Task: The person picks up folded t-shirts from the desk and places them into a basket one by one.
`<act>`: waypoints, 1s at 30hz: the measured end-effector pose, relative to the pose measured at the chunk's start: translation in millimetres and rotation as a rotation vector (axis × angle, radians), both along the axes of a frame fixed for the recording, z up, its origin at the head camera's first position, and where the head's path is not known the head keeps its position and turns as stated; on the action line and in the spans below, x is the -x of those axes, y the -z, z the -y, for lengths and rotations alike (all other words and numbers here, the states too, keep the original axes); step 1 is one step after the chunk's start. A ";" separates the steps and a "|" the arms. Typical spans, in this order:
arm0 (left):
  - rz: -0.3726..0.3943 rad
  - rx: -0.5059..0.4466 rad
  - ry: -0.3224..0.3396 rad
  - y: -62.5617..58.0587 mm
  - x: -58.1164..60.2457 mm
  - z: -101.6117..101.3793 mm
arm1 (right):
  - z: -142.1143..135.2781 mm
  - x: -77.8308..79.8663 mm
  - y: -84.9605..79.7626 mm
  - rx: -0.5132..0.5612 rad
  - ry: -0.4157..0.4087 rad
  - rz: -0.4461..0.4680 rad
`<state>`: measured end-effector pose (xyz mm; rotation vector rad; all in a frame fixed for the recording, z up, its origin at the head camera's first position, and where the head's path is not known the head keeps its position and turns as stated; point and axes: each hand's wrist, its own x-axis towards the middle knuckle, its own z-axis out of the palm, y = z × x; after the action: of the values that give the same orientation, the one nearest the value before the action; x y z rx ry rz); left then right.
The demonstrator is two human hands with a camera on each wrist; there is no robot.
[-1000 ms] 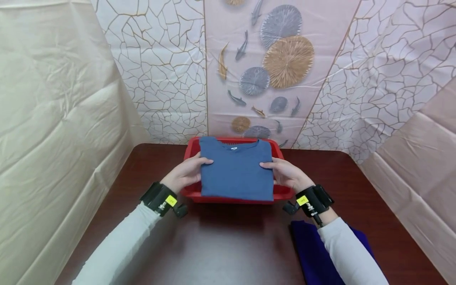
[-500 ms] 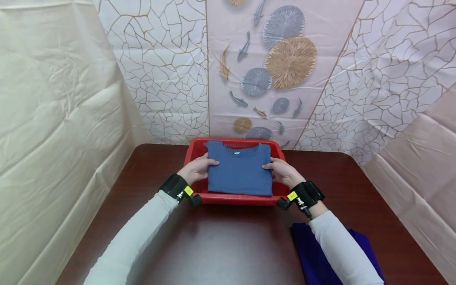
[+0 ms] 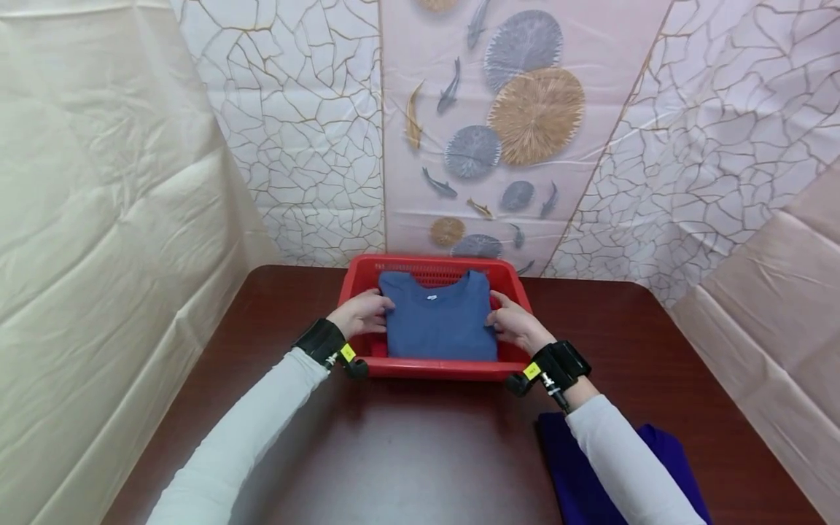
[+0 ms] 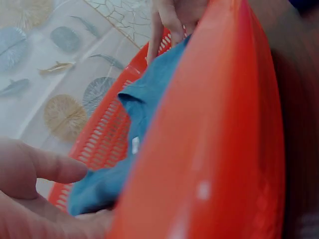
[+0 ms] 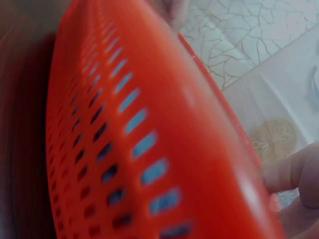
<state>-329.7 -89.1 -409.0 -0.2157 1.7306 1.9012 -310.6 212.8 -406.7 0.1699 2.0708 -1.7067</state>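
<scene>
Blue shirt (image 4: 154,82) inside red slotted basket (image 4: 214,124); hands (image 4: 37,211) (image 4: 177,17) at opposite sides.

Creased sheets (image 3: 315,146) walling a table (image 3: 420,452) suggest a makeshift booth

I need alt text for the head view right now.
A person's left hand and right hand at opposite sides of a folded blue shirt inside a red basket on a dark table. A dark-blue cloth lies at lower right, partly hidden by the right sleeve.
</scene>
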 end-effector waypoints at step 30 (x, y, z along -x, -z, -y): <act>-0.757 1.194 0.664 0.1 -39.4 -14.2 | 7.5 -24.4 14.8 -0.837 -0.557 -0.675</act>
<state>-290.2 -74.8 -409.0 0.6570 2.7569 0.2898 -286.1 205.3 -421.5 -0.7573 2.8281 -0.5195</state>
